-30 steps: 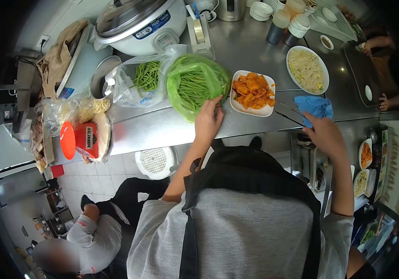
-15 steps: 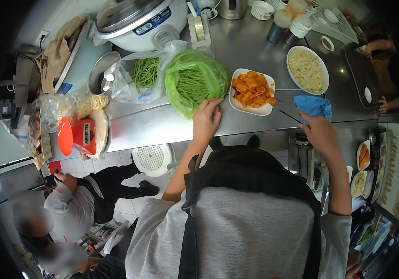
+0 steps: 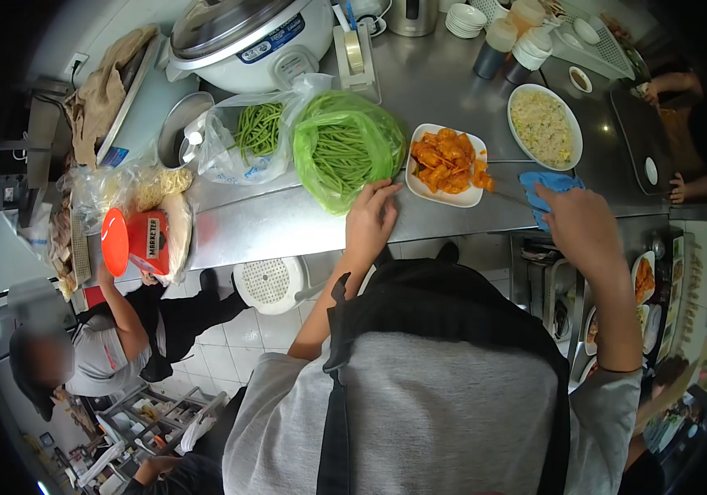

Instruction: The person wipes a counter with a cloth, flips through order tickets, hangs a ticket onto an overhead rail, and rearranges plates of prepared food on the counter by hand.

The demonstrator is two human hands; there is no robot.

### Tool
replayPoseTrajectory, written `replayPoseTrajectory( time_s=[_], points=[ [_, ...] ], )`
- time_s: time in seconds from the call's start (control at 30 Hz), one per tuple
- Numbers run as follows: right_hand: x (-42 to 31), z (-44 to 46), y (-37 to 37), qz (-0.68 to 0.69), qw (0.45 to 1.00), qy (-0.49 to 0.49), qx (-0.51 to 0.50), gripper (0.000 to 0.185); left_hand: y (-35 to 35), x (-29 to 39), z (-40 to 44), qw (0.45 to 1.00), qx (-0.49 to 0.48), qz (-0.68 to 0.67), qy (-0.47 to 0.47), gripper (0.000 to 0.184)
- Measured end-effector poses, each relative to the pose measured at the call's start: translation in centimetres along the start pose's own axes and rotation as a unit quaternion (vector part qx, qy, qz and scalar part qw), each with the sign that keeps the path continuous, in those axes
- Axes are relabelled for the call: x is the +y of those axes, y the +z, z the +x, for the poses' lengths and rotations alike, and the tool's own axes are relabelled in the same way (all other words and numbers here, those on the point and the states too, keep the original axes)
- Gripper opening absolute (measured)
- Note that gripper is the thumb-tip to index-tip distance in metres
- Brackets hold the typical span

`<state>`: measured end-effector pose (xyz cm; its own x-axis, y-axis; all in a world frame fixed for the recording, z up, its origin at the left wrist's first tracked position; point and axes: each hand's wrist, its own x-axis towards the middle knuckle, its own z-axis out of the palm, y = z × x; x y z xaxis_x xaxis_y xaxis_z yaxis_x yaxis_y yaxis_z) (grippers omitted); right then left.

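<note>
Right hand's [image 3: 580, 229] grip closed on tongs [image 3: 515, 197], apparently lifting orange-sauced pieces [image 3: 483, 178] at square plate's [image 3: 452, 199] right rim, upper centre, next needing steady squeeze; left hand [image 3: 372, 219] loosely open, empty.

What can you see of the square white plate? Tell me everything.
The plate is white and square with rounded corners, smooth, perhaps ceramic. It sits flat on the metal counter, heaped with orange sauced food; some overhangs its right rim by the blurred tongs. The left hand is near its left side, seemingly not touching. Whether the green bag touches it is unclear.
</note>
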<state>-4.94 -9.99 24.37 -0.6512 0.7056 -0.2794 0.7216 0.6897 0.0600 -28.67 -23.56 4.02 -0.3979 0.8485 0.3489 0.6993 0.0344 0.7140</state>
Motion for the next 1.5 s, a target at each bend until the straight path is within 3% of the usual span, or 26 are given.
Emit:
replayPoseTrajectory(
  time_s=[0.13, 0.27, 0.4, 0.53, 0.77, 1.03, 1.13, 1.33, 1.5],
  points=[
    [-0.5, 0.2, -2.2, -0.013, 0.998, -0.055, -0.015, 0.033, -0.4, 0.3, -0.1, 1.000, 0.003, -0.009, -0.015, 0.030],
    [-0.3, 2.4, -2.7, 0.078, 0.993, -0.086, -0.020, 0.035, -0.8, -0.1, -0.4, 1.000, 0.028, -0.007, -0.007, 0.030],
    [0.4, 3.9, 0.3, 0.169, 0.982, -0.087, -0.013, 0.040, -1.2, -0.8, -0.9, 0.999, 0.043, 0.008, -0.001, 0.031],
    [2.8, 4.0, 6.2, 0.247, 0.965, -0.078, -0.032, 0.044, -2.0, -0.4, -1.6, 0.995, 0.022, -0.045, -0.083, 0.031],
    [6.6, 3.9, 11.8, 0.245, 0.969, -0.037, 0.021, 0.045, -1.6, -0.6, -2.1, 0.999, 0.005, -0.016, -0.042, 0.032],
    [4.5, 3.0, 10.1, 0.238, 0.966, -0.081, 0.053, 0.048, -0.7, -0.3, -1.2, 1.000, -0.017, -0.019, -0.010, 0.033],
    [4.1, 2.5, 7.4, 0.277, 0.960, 0.008, -0.038, 0.049, -0.8, -0.1, -1.0, 0.999, -0.025, -0.020, -0.015, 0.033],
    [3.2, 2.1, 5.6, 0.288, 0.957, 0.039, -0.015, 0.048, -0.3, 0.7, -0.8, 0.998, -0.043, -0.024, -0.030, 0.029],
    [3.0, 4.7, 8.8, 0.291, 0.955, 0.060, 0.003, 0.045, 0.8, 0.7, -0.6, 0.999, -0.044, -0.027, -0.014, 0.027]
  ],
)
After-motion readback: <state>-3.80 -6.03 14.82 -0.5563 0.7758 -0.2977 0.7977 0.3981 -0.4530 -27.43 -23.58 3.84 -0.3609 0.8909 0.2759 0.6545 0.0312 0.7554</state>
